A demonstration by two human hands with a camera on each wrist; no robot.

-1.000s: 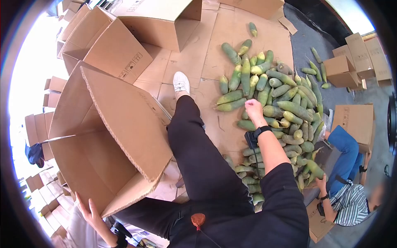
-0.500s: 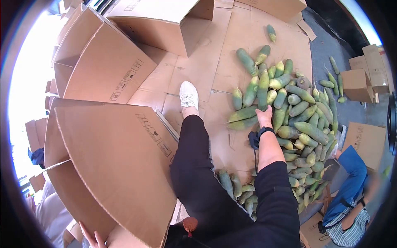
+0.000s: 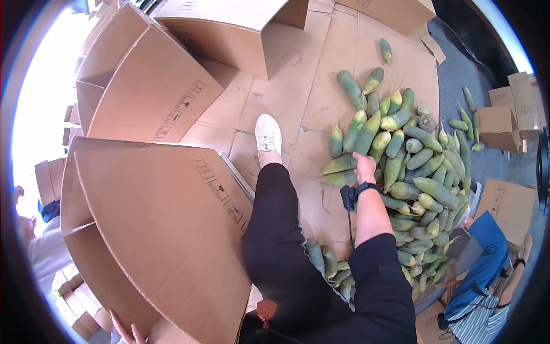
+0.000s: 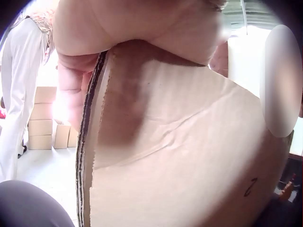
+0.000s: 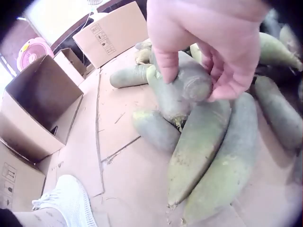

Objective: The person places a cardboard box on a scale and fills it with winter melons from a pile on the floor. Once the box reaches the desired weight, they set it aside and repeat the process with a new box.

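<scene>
In the head view my right hand [image 3: 365, 168] grips the near end of a green radish [image 3: 368, 133] at the left side of a big radish pile [image 3: 432, 192]. The right wrist view shows thumb and fingers pinched round its blunt tip [image 5: 196, 88], with two more radishes lying just below. My left hand [image 3: 127, 332] is mostly cut off at the bottom left, on the edge of a large open cardboard box [image 3: 160, 212]. Up close in the left wrist view, that hand [image 4: 137, 26] wraps over the cardboard edge, fingers on the far side.
More cardboard boxes [image 3: 143, 86] stand beyond the held one. Flattened cardboard [image 3: 286, 74] covers the floor, and my white shoe [image 3: 268, 135] is planted between box and pile. At the right, another person in a striped top [image 3: 478, 312] is beside the pile.
My right hand came down onto the radish and grips it; the radish now leans more to the right. The large box turned, so its printed side faces up, and my left hand slid lower in view.
</scene>
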